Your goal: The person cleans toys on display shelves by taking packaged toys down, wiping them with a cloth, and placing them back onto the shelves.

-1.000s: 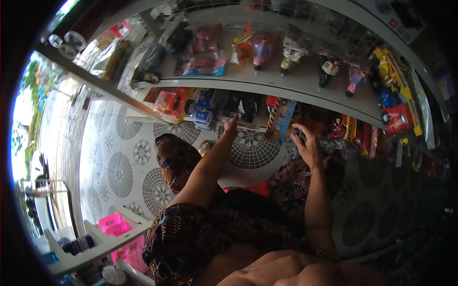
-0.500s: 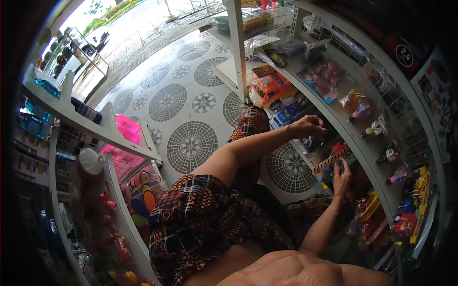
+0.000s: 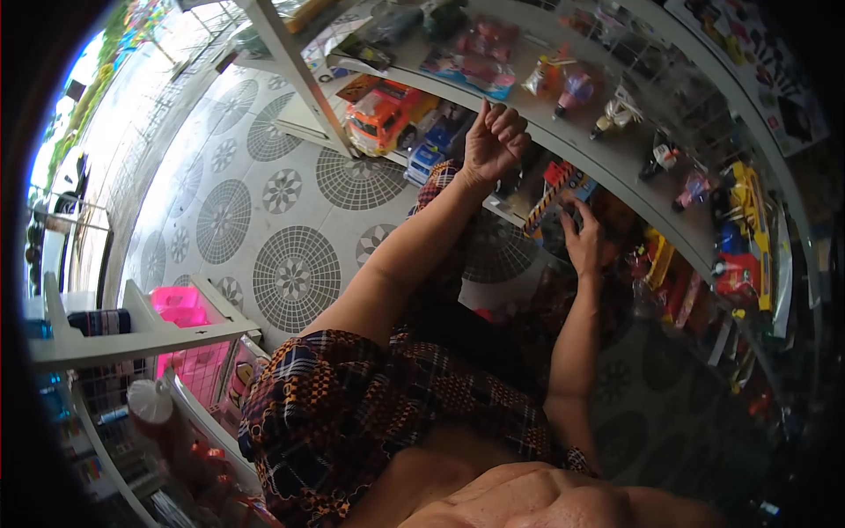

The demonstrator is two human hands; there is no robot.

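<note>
My left hand is raised in front of the shelf edge, its fingers curled in and nothing visible in them. Lower and to the right, my right hand has its thumb and fingers bent around the near edge of a toy box with a black-and-yellow striped border. A red toy part shows at the box's far end. The box sits tilted at the lower shelf, and its underside is hidden. Left of it on that shelf are a blue toy truck and an orange toy car.
Bagged small toys lie along the upper shelf, whose edge overhangs the lower one. Packaged yellow and red toys hang at the right. A rack with pink baskets stands at the left. Patterned floor tiles lie between.
The view has turned, shifting the shelves leftward. My left hand has lifted up by the shelf edge, its fingers curling more. My right hand stays at the striped toy box.
</note>
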